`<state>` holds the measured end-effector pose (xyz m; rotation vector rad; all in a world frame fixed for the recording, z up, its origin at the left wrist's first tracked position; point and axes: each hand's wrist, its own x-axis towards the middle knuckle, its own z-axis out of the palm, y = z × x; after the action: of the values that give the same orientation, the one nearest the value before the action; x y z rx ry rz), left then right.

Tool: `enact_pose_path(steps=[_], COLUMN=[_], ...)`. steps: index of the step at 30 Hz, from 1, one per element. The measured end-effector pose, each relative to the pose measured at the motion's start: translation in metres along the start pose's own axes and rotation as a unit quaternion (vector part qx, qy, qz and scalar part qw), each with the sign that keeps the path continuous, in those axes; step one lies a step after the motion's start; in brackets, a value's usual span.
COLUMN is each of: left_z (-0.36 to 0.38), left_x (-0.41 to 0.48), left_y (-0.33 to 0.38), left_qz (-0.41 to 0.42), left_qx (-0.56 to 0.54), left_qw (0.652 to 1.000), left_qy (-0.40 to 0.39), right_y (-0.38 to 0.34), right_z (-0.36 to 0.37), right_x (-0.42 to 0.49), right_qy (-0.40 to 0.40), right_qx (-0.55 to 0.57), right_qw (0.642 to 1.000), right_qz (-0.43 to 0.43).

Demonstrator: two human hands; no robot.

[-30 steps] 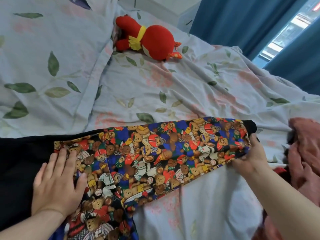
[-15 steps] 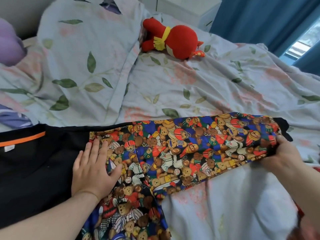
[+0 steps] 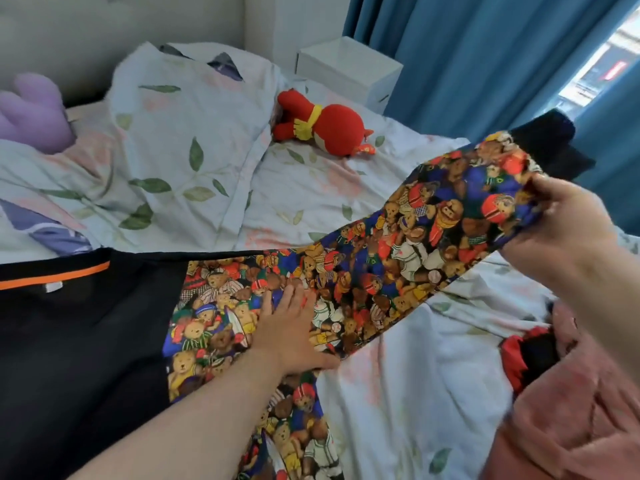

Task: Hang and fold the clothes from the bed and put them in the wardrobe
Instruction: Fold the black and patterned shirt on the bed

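A black garment (image 3: 76, 334) with teddy-bear-print sleeves lies spread on the bed; an orange strip marks its neck at the left. My left hand (image 3: 291, 334) presses flat on the printed shoulder area, fingers straight. My right hand (image 3: 561, 233) grips the end of the printed sleeve (image 3: 415, 244) near its black cuff (image 3: 547, 143) and holds it lifted off the bed, up and to the right.
The bed (image 3: 433, 375) has a floral sheet. A red plush toy (image 3: 325, 128) and pillows (image 3: 187, 140) lie near its head, a purple plush (image 3: 33, 112) at far left. Pink and red clothes (image 3: 568, 403) are piled at right. A white nightstand (image 3: 349, 69) and blue curtains (image 3: 485, 64) stand behind.
My right hand has raised the sleeve end off the bed, up and rightward. My left hand has slid toward the sleeve's base, still flat. The view has tilted up.
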<state>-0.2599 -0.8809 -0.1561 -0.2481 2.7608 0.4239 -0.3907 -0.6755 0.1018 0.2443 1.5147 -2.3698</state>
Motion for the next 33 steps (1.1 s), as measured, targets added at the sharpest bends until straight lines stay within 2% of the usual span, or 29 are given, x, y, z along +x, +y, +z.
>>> enact_pose_path(steps=[2, 4, 5, 7, 9, 11, 13, 16, 20, 22, 24, 26, 28, 29, 31, 33], left_z=[-0.011, -0.029, -0.038, -0.058, -0.072, -0.078, -0.075, -0.064, -0.037, -0.026, -0.022, -0.022, -0.020, -0.020, -0.014, -0.006], left_x=[-0.007, -0.028, -0.038, -0.062, -0.085, -0.114, -0.149, -0.221, -0.315, -0.345, -0.360, -0.362, -0.356, -0.352, -0.344, -0.344], left_y=[-0.007, -0.018, -0.027, -0.048, -0.078, -0.113, -0.154, -0.212, -0.284, -0.313, -0.335, -0.349, -0.356, -0.359, -0.368, -0.374], left_qz=[0.026, 0.032, 0.011, -0.067, -0.140, -0.191, -0.243, -0.312, -0.358, -0.354, -0.340, -0.328, -0.332, -0.346, -0.367, -0.382], left_qx=[-0.045, -0.200, -0.303, -0.498, -0.662, -0.766, -0.787, -0.774, -0.768, -0.774, -0.784, -0.769, -0.712, -0.676, -0.604, -0.554], left_qw=[0.999, 0.979, 0.953, 0.864, 0.734, 0.606, 0.544, 0.490, 0.425, 0.417, 0.423, 0.476, 0.574, 0.611, 0.664, 0.682], left_qy=[-0.015, -0.007, 0.013, 0.045, 0.061, 0.095, 0.158, 0.253, 0.319, 0.319, 0.302, 0.273, 0.231, 0.224, 0.246, 0.285], right_y=[0.002, 0.015, 0.025, 0.056, 0.093, 0.135, 0.179, 0.240, 0.330, 0.382, 0.434, 0.468, 0.481, 0.484, 0.486, 0.487], right_z=[0.029, 0.057, 0.072, 0.101, 0.132, 0.160, 0.185, 0.221, 0.267, 0.278, 0.277, 0.272, 0.267, 0.264, 0.259, 0.257], right_x=[-0.017, -0.033, -0.042, -0.057, -0.076, -0.097, -0.115, -0.142, -0.194, -0.222, -0.246, -0.262, -0.270, -0.271, -0.271, -0.270], right_qy=[-0.049, -0.065, -0.072, -0.092, -0.107, -0.109, -0.109, -0.144, -0.241, -0.308, -0.370, -0.416, -0.437, -0.436, -0.412, -0.380], right_qx=[-0.020, -0.046, -0.058, -0.085, -0.125, -0.182, -0.276, -0.376, -0.401, -0.445, -0.541, -0.634, -0.693, -0.703, -0.693, -0.690], right_qw=[0.999, 0.997, 0.996, 0.991, 0.982, 0.973, 0.954, 0.915, 0.882, 0.838, 0.755, 0.650, 0.570, 0.559, 0.585, 0.584], right_qz=[-0.005, 0.005, 0.019, 0.052, 0.093, 0.094, 0.039, -0.011, 0.062, 0.067, 0.015, -0.056, -0.070, -0.062, -0.086, -0.197])
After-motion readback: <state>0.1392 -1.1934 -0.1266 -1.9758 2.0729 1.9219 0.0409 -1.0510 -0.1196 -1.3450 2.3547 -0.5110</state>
